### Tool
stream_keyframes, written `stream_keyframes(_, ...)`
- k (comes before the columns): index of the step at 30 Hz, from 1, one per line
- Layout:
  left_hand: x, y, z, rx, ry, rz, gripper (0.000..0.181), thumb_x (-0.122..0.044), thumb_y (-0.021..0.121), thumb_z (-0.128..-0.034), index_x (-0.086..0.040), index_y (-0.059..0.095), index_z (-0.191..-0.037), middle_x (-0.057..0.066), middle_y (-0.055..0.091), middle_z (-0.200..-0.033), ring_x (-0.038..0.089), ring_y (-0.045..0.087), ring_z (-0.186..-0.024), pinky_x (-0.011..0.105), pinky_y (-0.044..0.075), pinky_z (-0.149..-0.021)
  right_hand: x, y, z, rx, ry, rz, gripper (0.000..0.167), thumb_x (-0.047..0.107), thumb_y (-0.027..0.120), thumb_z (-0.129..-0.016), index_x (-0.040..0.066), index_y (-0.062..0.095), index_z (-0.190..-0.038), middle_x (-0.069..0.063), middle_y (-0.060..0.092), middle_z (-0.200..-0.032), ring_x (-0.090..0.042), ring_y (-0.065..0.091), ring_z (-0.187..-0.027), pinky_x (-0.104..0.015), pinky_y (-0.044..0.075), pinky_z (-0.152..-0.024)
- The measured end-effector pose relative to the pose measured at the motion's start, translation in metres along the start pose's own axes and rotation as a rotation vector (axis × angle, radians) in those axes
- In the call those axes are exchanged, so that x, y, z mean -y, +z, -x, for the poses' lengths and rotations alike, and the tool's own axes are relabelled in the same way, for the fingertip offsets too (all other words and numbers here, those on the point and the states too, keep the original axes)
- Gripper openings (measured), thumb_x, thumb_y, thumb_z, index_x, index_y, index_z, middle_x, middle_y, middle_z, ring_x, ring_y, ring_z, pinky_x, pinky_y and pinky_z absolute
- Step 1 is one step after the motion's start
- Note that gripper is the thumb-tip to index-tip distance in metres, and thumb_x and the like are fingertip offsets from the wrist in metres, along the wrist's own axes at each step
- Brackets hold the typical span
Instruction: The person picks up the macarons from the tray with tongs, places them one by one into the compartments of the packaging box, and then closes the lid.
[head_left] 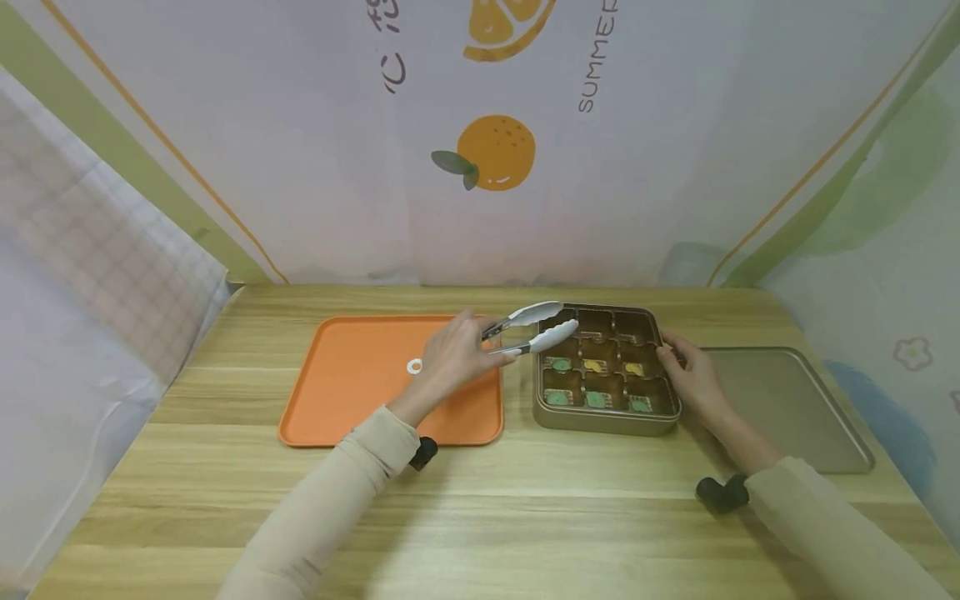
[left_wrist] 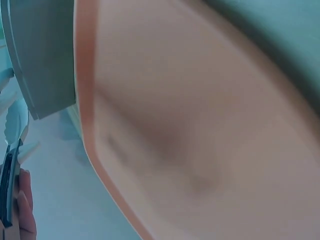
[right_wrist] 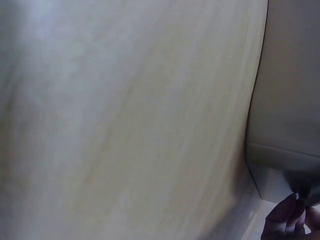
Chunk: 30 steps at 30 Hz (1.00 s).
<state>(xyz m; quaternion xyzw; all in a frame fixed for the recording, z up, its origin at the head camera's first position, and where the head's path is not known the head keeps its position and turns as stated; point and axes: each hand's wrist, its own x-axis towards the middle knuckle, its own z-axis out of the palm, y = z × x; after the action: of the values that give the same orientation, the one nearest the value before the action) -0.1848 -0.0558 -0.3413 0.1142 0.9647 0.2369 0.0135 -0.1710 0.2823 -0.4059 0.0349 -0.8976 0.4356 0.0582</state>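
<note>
My left hand holds a pair of tongs with white scalloped tips. Their arms are spread, and the tips hover over the left side of a bronze box. Nothing shows between them. A brown insert splits the box into several compartments. Green pieces lie in the front row and the middle-left compartment; yellow pieces lie in two other middle ones. The back row shows no pieces. My right hand grips the box's right side, thumb at the rim. In the right wrist view, its fingertips touch the box wall.
An orange tray lies left of the box, under my left forearm, with a white ring on it. To the right, a flat bronze lid lies partly behind my right hand. A printed curtain hangs behind the wooden table.
</note>
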Motion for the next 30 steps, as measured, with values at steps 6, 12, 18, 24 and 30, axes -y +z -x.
stream_keyframes(6, 0.021, -0.01, 0.014, -0.007, -0.054, 0.101, 0.052, -0.044, 0.076, -0.0751, -0.025, 0.064, -0.122, 0.003, 0.049, -0.085, 0.014, 0.036, -0.06, 0.027, 0.027, -0.049, -0.001, 0.0, -0.001, 0.001, -0.002, 0.003, 0.049, 0.021, 0.041, -0.101, -0.012, 0.036, -0.138, -0.023, 0.055, -0.097, -0.001, 0.047, -0.076, -0.016, 0.043, -0.062)
stream_keyframes(12, 0.056, -0.028, 0.03, -0.021, -0.102, 0.116, 0.054, -0.046, 0.075, -0.0753, -0.025, 0.063, -0.123, -0.002, 0.039, -0.063, 0.012, 0.029, -0.05, 0.025, 0.023, -0.043, -0.005, 0.0, -0.003, -0.003, -0.007, 0.007, 0.048, 0.018, 0.042, -0.101, -0.013, 0.036, -0.137, -0.024, 0.056, -0.097, -0.001, 0.049, -0.075, -0.016, 0.044, -0.062)
stream_keyframes(18, 0.103, -0.048, 0.049, -0.075, -0.152, 0.132, 0.049, -0.046, 0.074, -0.0757, -0.021, 0.066, -0.116, -0.002, 0.037, -0.061, 0.012, 0.028, -0.049, 0.025, 0.022, -0.042, -0.006, 0.0, -0.003, 0.0, -0.003, -0.01, 0.048, 0.017, 0.042, -0.101, -0.013, 0.035, -0.138, -0.025, 0.056, -0.097, 0.0, 0.05, -0.074, -0.016, 0.045, -0.062)
stream_keyframes(24, 0.148, -0.071, 0.073, -0.143, -0.223, 0.114, 0.068, -0.051, 0.072, -0.0765, -0.01, 0.058, -0.129, 0.009, 0.058, -0.079, 0.016, 0.039, -0.057, 0.027, 0.028, -0.047, -0.002, -0.001, -0.001, 0.001, -0.001, -0.024, 0.049, 0.019, 0.042, -0.101, -0.013, 0.035, -0.138, -0.025, 0.055, -0.097, 0.0, 0.05, -0.073, -0.016, 0.045, -0.062)
stream_keyframes(30, 0.188, -0.084, 0.094, -0.232, -0.317, 0.068, 0.073, -0.049, 0.069, -0.0802, 0.001, 0.053, -0.13, 0.019, 0.066, -0.096, 0.024, 0.051, -0.074, 0.029, 0.036, -0.054, 0.0, -0.001, 0.0, -0.005, -0.012, -0.022, 0.049, 0.019, 0.042, -0.101, -0.013, 0.037, -0.137, -0.027, 0.056, -0.097, 0.002, 0.049, -0.074, -0.015, 0.045, -0.062)
